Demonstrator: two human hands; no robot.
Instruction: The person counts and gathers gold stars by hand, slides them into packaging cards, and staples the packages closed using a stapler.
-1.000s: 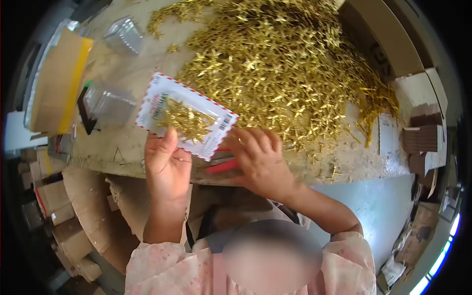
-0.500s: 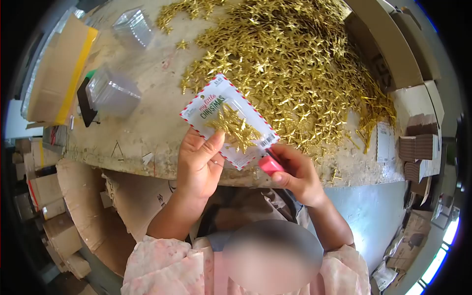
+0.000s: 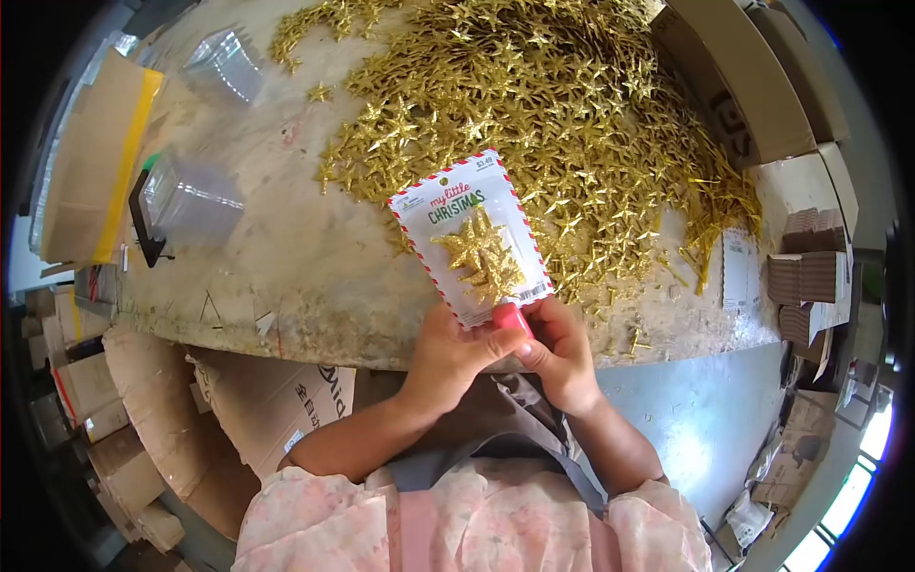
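A white blister card (image 3: 434, 229) with a red-striped border and "my little Christmas" print stands upright at the table's front edge. Gold glitter stars (image 3: 481, 255) sit under its clear plastic. My left hand (image 3: 446, 357) grips the card's lower left edge, its thumb against a small pink stapler (image 3: 512, 320). My right hand (image 3: 564, 360) is closed round the stapler at the card's bottom edge, thumb pressed on it. The fingers behind the card and the stapler's jaws are hidden.
Loose gold stars (image 3: 572, 124) cover much of the table (image 3: 276, 238). Clear plastic boxes (image 3: 195, 195) and a cardboard box (image 3: 100, 162) are on the left. Another carton (image 3: 753, 86) stands at right, near stacked cards (image 3: 810, 272) and a flat printed card (image 3: 739, 272).
The card has turned more upright and shifted right. My left hand has moved from the card's left side down to its bottom edge, meeting my right hand at the stapler.
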